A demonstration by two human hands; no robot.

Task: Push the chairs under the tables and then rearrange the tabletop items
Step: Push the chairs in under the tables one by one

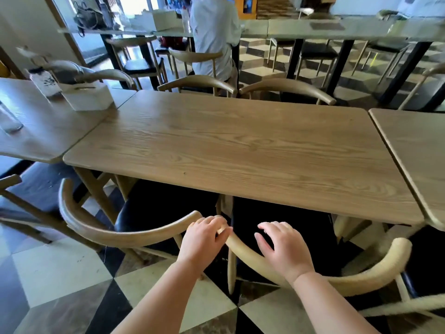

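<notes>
Nearest the camera, two bare forearms reach toward the middle table. The left hand curls its fingers round the left tip of the pale curved backrest of the right chair, gripping it just where it meets the end of the neighbouring backrest. The right hand lies on top of the same backrest, further along the curve, with its fingers spread and fairly straight, gripping nothing. This chair stands at the near edge of the middle table, its dark seat partly under the tabletop and its backrest apart from the edge.

Just left of it, the left chair stands at the same near edge, turned at an angle, its black seat partly beneath the top.

On the adjoining table to the left of the middle table sit a white tissue box, a printed bottle just behind it, and a clear glass near the left frame edge. Another table abuts the middle table on the right.

At the far edge of the middle table, two curved chair backs sit close against it. Beyond them a person in a white shirt sits at a further row of tables, facing away.
</notes>
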